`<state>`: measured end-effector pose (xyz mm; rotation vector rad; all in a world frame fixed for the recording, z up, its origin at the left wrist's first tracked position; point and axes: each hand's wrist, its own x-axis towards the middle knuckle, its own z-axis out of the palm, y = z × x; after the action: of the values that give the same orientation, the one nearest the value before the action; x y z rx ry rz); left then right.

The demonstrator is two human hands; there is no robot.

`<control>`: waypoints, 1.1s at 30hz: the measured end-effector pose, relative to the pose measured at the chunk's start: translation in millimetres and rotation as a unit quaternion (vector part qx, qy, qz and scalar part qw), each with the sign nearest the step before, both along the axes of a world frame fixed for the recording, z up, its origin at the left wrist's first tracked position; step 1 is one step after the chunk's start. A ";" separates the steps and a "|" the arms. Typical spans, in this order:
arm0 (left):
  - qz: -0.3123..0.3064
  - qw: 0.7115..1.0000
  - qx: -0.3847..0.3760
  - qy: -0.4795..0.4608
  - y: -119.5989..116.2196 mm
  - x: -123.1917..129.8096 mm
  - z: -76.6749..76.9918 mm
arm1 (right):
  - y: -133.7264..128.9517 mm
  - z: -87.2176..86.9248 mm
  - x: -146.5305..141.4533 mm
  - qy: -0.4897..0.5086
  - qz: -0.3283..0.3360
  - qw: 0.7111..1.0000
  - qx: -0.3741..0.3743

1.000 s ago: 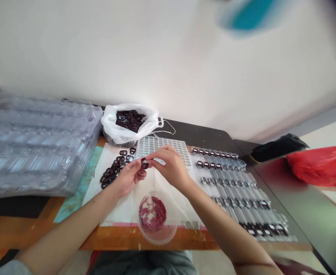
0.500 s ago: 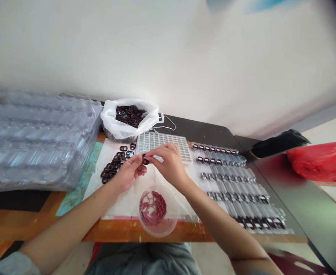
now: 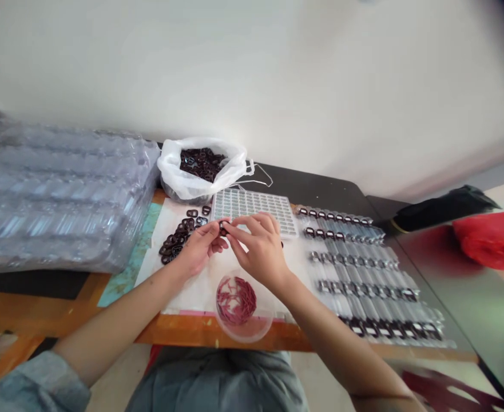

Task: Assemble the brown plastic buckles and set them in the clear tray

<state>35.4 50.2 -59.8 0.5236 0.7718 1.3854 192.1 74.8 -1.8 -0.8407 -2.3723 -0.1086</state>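
Observation:
Between my hands is a small dark brown buckle-like piece (image 3: pixel 223 228) with a hole in it. My left hand (image 3: pixel 199 247) pinches it between thumb and finger from the left, its other fingers curled. My right hand (image 3: pixel 258 243) has its thumb and fingertip pressed on the same piece from the right; anything tiny between those fingertips is too small to see. Left of my left hand lies a loose pile of matching dark pieces (image 3: pixel 178 237). Below my hands a clear round tub (image 3: pixel 252 332) holds thin dark red strips (image 3: pixel 237 300).
Behind my hands sits a white compartment tray (image 3: pixel 256 209). A white plastic bag (image 3: pixel 174 186) full of dark pieces stands behind it. Clear ribbed trays (image 3: pixel 354 260) at right hold some dark pieces. Wrapped clear trays (image 3: pixel 63 200) stack at left; a red bag (image 3: pixel 492 240) lies far right.
The view has shifted, so the table sits slightly higher and further right. Both hands stay together on the dark buckle-like piece, with the right fingers slightly repositioned.

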 end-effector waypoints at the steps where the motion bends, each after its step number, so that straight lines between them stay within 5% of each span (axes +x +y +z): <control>1: -0.001 1.000 0.003 -0.002 0.2 0.0 -0.6 | -2.2 0.2 0.7 -0.018 0.003 1.000 0.008; 5: -0.012 1.000 0.026 -0.008 -0.2 -0.4 -1.1 | -12.5 4.9 9.4 -0.046 0.024 0.999 0.003; 9: -0.008 0.999 0.030 -0.005 -0.7 -1.0 1.4 | -34.5 8.9 25.5 -0.056 0.062 0.990 -0.115; 12: 0.000 1.000 0.011 0.013 -0.4 -0.3 2.6 | -53.3 2.9 30.9 -0.164 0.077 0.949 -0.258; 15: -0.001 1.000 0.002 0.025 0.1 1.0 2.8 | -62.9 -7.9 27.1 -0.254 0.080 0.907 -0.327; 26: 0.008 1.000 0.004 0.015 0.9 -0.9 4.2 | -64.8 -13.2 21.5 -0.281 0.061 0.921 -0.263; 33: -0.007 1.000 0.023 0.005 -2.2 1.5 3.9 | -63.5 -6.3 36.0 -0.135 0.054 0.920 -0.364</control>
<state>36.8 48.1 -56.0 0.5705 0.7453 1.3918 228.0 11.3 -8.1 -1.0679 -2.7405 0.8003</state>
